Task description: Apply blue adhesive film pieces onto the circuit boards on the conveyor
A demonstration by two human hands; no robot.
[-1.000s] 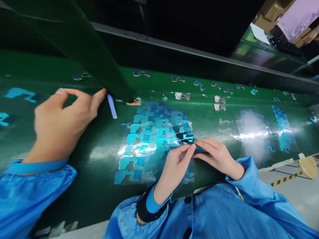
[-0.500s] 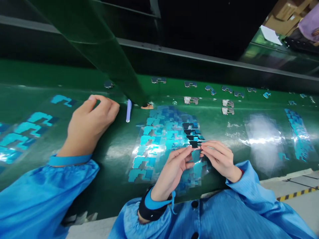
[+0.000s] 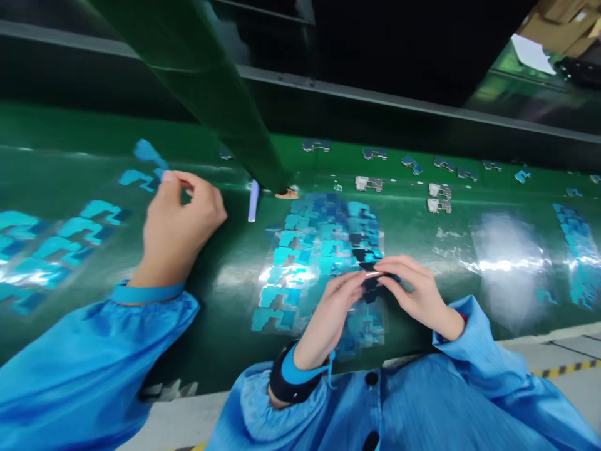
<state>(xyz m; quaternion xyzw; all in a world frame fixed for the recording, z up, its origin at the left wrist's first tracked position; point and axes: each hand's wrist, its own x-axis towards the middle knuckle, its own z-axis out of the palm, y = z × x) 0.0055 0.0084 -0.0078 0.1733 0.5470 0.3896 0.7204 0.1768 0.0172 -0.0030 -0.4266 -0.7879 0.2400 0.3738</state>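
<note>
Both my hands are close together above the clear sheets with rows of blue film pieces (image 3: pixel 288 257). My left hand (image 3: pixel 323 319), with a blue band and a dark band at its wrist, pinches one end of a small thin board (image 3: pixel 374 274). The fingers of my right hand (image 3: pixel 416 288) pinch its other end. The board shows nearly edge-on, a pale pinkish line, and its faces are mostly hidden. Just beyond the fingertips lie several black pieces (image 3: pixel 364 254) on the sheet.
At left a co-worker's hand (image 3: pixel 181 219) pinches a blue film piece (image 3: pixel 149 153) above more film sheets (image 3: pixel 66 247). A purple stick (image 3: pixel 253 200) lies beside a slanting green post (image 3: pixel 239 113). Small circuit boards (image 3: pixel 374 153) lie along the back; another clear sheet (image 3: pixel 507 244) is at right.
My hands still hold the board, now turned nearly edge-on. The co-worker's fingers now have a blue film piece at their tips. The whole view has shifted slightly.
</note>
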